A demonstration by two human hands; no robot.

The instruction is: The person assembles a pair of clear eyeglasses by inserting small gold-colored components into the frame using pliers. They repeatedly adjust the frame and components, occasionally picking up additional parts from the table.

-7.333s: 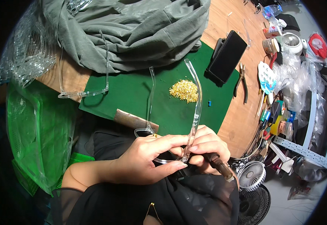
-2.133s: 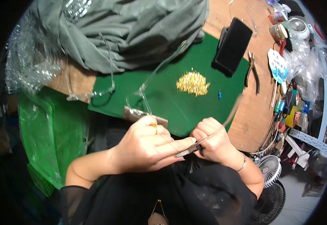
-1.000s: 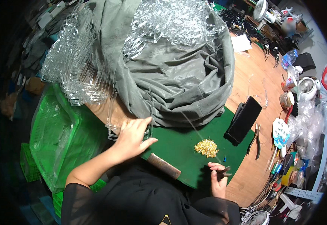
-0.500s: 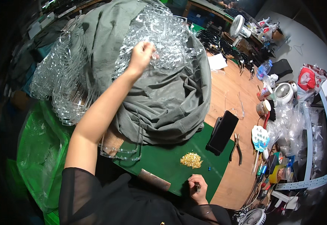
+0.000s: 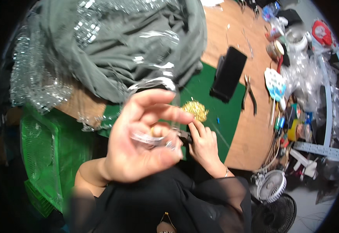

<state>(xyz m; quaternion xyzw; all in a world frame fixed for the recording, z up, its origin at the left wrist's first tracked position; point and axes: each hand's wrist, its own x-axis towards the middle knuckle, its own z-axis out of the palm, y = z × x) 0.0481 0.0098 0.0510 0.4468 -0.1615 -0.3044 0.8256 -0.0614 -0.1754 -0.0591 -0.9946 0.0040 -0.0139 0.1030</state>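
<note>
1. A clear spectacle frame (image 5: 154, 83) is gripped by the left hand (image 5: 132, 155), its fingers and thumb curled around the near part; the palm is turned up towards the camera.
2. The long extent of the frame appears to be directed upward in the view, from the left palm towards the grey cloth (image 5: 99, 70); the exact attitude of rims and temples is obscured by motion blur.
3. A dark tool (image 5: 185, 135) is held by the right hand (image 5: 203, 144), whose fingers are closed about it and pointed up and to the left; the tool's tip cannot be made out.
4. The frame is placed to the left of the right hand. The left hand is the nearer, being in contact with it; the tool lies just beside the left fingertips, and whether frame and tool touch cannot be told.
5. A pile of gold-coloured pieces (image 5: 196, 111) is seen just beyond the right hand, on the green mat (image 5: 232, 110).
</note>
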